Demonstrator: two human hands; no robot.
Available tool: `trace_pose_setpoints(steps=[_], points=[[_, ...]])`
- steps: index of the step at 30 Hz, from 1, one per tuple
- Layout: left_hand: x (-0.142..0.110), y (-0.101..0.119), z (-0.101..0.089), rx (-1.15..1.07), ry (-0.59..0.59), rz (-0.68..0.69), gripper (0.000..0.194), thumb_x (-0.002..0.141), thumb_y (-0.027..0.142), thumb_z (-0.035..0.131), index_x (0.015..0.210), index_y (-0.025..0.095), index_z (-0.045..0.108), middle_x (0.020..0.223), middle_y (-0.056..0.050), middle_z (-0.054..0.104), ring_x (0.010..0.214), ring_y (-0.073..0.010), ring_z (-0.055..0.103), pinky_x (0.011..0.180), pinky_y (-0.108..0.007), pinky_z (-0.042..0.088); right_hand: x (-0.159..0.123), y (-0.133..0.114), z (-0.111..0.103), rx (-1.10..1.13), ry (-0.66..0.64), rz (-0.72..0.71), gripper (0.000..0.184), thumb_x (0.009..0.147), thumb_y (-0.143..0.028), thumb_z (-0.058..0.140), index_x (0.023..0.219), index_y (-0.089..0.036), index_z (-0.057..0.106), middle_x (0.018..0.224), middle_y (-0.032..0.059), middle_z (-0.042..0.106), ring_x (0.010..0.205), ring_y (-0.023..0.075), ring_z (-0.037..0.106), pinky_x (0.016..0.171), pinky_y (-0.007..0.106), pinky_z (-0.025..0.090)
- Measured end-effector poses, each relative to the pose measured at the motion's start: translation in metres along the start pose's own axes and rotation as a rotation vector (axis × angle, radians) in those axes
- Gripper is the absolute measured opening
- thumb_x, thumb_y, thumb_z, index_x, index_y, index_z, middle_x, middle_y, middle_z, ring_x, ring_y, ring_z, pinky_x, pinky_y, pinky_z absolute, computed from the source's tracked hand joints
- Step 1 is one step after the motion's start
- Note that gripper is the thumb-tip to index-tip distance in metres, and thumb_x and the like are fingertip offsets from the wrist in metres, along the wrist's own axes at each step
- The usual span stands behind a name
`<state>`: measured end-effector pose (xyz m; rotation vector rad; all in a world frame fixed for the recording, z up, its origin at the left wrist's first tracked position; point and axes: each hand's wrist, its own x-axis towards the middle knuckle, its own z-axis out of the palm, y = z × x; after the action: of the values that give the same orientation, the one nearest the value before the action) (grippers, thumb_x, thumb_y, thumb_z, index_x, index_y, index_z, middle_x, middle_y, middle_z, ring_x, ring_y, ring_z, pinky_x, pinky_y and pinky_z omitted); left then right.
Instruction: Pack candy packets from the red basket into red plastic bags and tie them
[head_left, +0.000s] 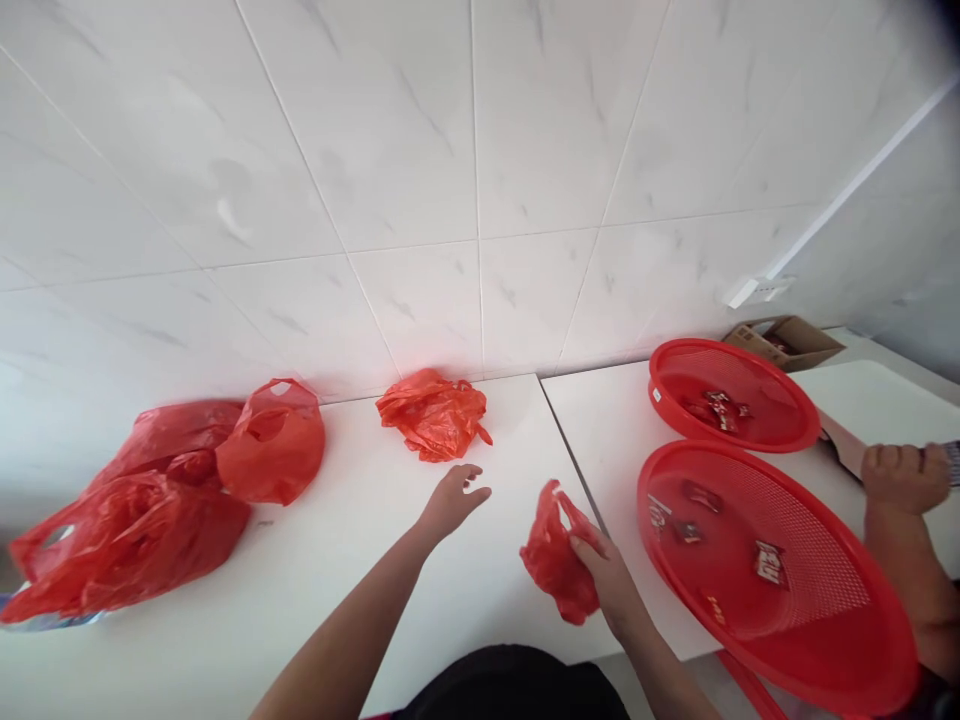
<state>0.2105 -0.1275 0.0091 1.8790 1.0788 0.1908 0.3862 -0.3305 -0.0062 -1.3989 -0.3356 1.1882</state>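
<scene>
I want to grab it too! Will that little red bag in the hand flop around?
Probably floppy: the small red bag hangs crumpled from the right hand. Likely light, since thin plastic pinched by fingers sags little. It may feel slippery.

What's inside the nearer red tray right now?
The nearer red tray holds a few small wrapped packets scattered on its mesh floor. Its lower right part runs out of view, and another person's arm covers its right rim, so anything there is hidden.

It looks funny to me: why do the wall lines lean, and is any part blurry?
Head view: the wide lens fans the wall tile seams outward and darkens the top right corner; even bright light, soft shadows; the red bag in the right hand looks slightly smeared.
</scene>
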Motion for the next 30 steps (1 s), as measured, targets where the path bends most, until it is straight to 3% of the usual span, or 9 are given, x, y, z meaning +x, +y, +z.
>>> trace_pose_setpoints(steps=[3, 6, 11, 15, 17, 22, 26, 28, 30], points=[[-0.033, 0.017, 0.010, -0.261, -0.072, 0.031, 0.055, 0.073, 0.050, 0.067, 0.120, 0.021, 0.057, 0.118, -0.012, 0.060, 0.103, -0.0265, 0.058, 0.085, -0.037, 0.048, 0.011, -0.007, 0.016, -0.052, -0.115, -0.043, 0.036, 0.075, -0.043, 0.067, 0.102, -0.019, 0.065, 0.087, 0.0044, 0.069, 0.078, 0.0217, 0.063, 0.072, 0.034, 0.049], [-0.049, 0.024, 0.025, -0.388, -0.063, -0.008, 0.073, 0.065, 0.047, 0.076, 0.128, 0.021, 0.051, 0.116, -0.013, 0.061, 0.101, -0.0271, 0.058, 0.081, -0.037, 0.047, 0.019, -0.005, 0.030, -0.179, -0.179, -0.116, 0.025, 0.075, -0.040, 0.066, 0.086, -0.018, 0.062, 0.076, 0.0016, 0.064, 0.068, 0.0169, 0.057, 0.064, 0.029, 0.046], [-0.050, 0.015, 0.038, -0.678, -0.023, -0.288, 0.029, 0.075, 0.038, 0.062, 0.094, 0.016, 0.060, 0.088, -0.009, 0.067, 0.079, -0.0212, 0.061, 0.071, -0.035, 0.047, 0.017, 0.000, 0.040, -0.266, -0.188, -0.213, 0.016, 0.073, -0.035, 0.061, 0.076, -0.020, 0.056, 0.068, -0.0024, 0.057, 0.062, 0.0137, 0.052, 0.060, 0.026, 0.044], [-0.051, -0.001, 0.037, -0.768, 0.263, -0.372, 0.015, 0.074, 0.031, 0.057, 0.080, 0.017, 0.059, 0.083, -0.005, 0.065, 0.077, -0.0162, 0.058, 0.072, -0.030, 0.043, 0.009, 0.005, 0.023, -0.291, 0.017, -0.145, 0.022, 0.071, -0.034, 0.062, 0.087, -0.020, 0.059, 0.076, 0.0004, 0.064, 0.072, 0.0188, 0.060, 0.067, 0.029, 0.048], [-0.053, -0.007, 0.037, -0.711, 0.358, -0.383, 0.012, 0.072, 0.029, 0.058, 0.077, 0.018, 0.059, 0.080, -0.002, 0.063, 0.074, -0.0139, 0.055, 0.068, -0.027, 0.040, 0.008, 0.011, 0.009, -0.316, 0.028, -0.096, 0.025, 0.070, -0.036, 0.063, 0.089, -0.019, 0.060, 0.078, 0.0017, 0.066, 0.076, 0.0211, 0.062, 0.070, 0.031, 0.049], [-0.063, -0.002, 0.045, -0.734, 0.351, -0.344, 0.012, 0.070, 0.029, 0.060, 0.076, 0.020, 0.056, 0.075, 0.000, 0.061, 0.066, -0.0118, 0.053, 0.060, -0.024, 0.036, 0.012, 0.025, -0.021, -0.364, -0.004, -0.081, 0.036, 0.069, -0.035, 0.065, 0.099, -0.018, 0.056, 0.095, 0.0071, 0.068, 0.091, 0.0250, 0.064, 0.080, 0.036, 0.051], [-0.071, 0.014, 0.053, -0.850, 0.265, -0.294, 0.013, 0.073, 0.028, 0.060, 0.081, 0.020, 0.053, 0.088, -0.004, 0.067, 0.076, -0.0159, 0.063, 0.065, -0.027, 0.044, 0.007, 0.011, -0.031, -0.408, 0.192, -0.240, 0.053, 0.074, -0.041, 0.064, 0.120, -0.020, 0.046, 0.122, 0.0129, 0.057, 0.111, 0.0261, 0.058, 0.090, 0.041, 0.049], [-0.075, 0.020, 0.055, -0.872, 0.258, -0.288, 0.013, 0.073, 0.027, 0.060, 0.080, 0.020, 0.051, 0.088, -0.005, 0.068, 0.079, -0.0172, 0.066, 0.068, -0.028, 0.046, -0.001, -0.005, -0.028, -0.518, 0.254, -0.396, 0.044, 0.080, -0.041, 0.059, 0.117, -0.022, 0.048, 0.122, 0.0123, 0.056, 0.111, 0.0248, 0.056, 0.093, 0.041, 0.047], [-0.078, 0.024, 0.057, -0.894, 0.255, -0.284, 0.015, 0.073, 0.027, 0.063, 0.079, 0.020, 0.051, 0.086, -0.004, 0.068, 0.079, -0.0176, 0.066, 0.068, -0.028, 0.047, -0.007, -0.019, -0.020, -0.611, 0.197, -0.562, 0.030, 0.085, -0.038, 0.053, 0.111, -0.023, 0.053, 0.118, 0.0098, 0.058, 0.110, 0.0226, 0.055, 0.094, 0.038, 0.045]])
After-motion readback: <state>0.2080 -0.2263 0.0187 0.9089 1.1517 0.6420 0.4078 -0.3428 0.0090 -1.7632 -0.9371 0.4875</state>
